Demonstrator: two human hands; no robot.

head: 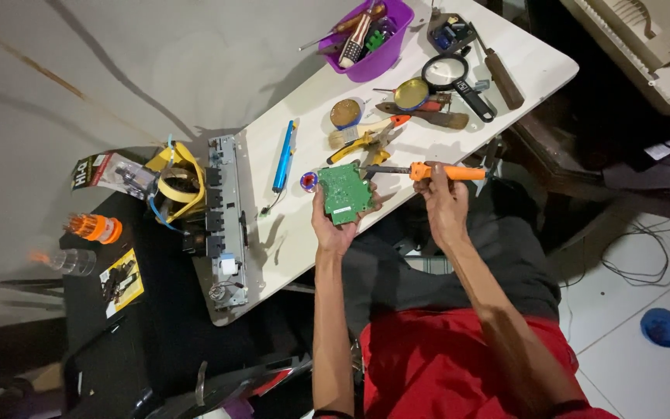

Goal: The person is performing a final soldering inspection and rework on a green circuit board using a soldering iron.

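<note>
Table [304, 233] edge: board [344, 192] underside hidden.

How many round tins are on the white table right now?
2. A gold-lidded tin lies beside the magnifying glass; a second tin lies left of it, above the pliers. The purple tub may hide more.

A single head-mounted camera supplies the only view. It looks steeply down from above the seated person, over both forearms, which enter from the bottom edge. The frame is rolled, so the white table [288, 248] runs diagonally from lower left to upper right. The left hand [333, 225] and right hand [443, 198] sit near frame centre at moderate range. Coverage extends to the tiled floor [622, 310] at right and a black surface [157, 310] at lower left
</note>
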